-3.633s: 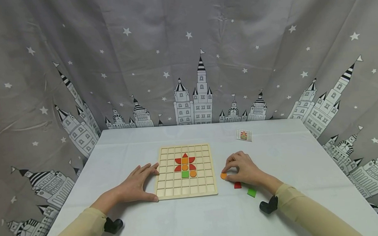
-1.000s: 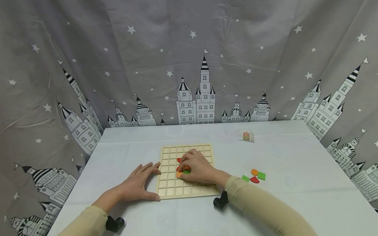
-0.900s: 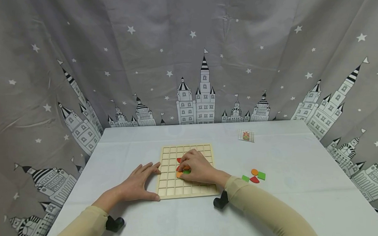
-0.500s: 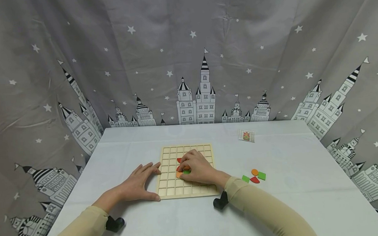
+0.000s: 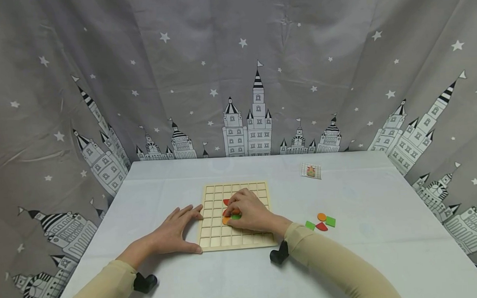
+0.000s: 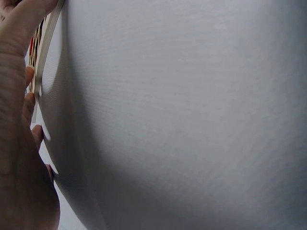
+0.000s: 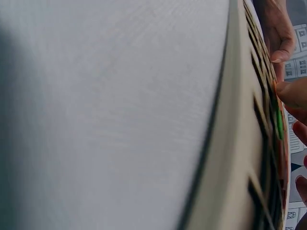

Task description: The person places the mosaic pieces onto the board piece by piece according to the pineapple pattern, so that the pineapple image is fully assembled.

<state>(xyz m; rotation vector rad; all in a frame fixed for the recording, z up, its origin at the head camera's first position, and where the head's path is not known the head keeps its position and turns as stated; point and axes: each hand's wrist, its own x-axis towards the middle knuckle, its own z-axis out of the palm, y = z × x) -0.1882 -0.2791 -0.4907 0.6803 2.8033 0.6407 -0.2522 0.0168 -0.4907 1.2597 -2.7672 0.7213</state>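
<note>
A square wooden grid board (image 5: 236,246) lies on the white table. My left hand (image 5: 172,234) rests at its left side, fingers spread, with fingertips and thumb touching the rim. Over the board, my right hand (image 5: 251,213) pinches an orange disc (image 5: 226,220) between thumb and fingers, at the cell left of a green square (image 5: 235,217). Red pieces (image 5: 226,202) show beside the fingers; the hand hides the rest of the pattern. In the right wrist view the thumb (image 7: 291,92) is at the disc, close to the green square (image 7: 279,123).
Right of the board lie loose pieces: an orange disc (image 5: 322,217), a green square (image 5: 330,222), a red quarter-round piece (image 5: 321,226) and another green piece (image 5: 310,225). A small pattern card (image 5: 311,171) lies farther back. A grey castle-print curtain (image 5: 179,80) hangs behind the table.
Since the oldest frame, my right hand has moved left from the loose pieces onto the board with the orange disc. Over the last second, both hands stay put.
</note>
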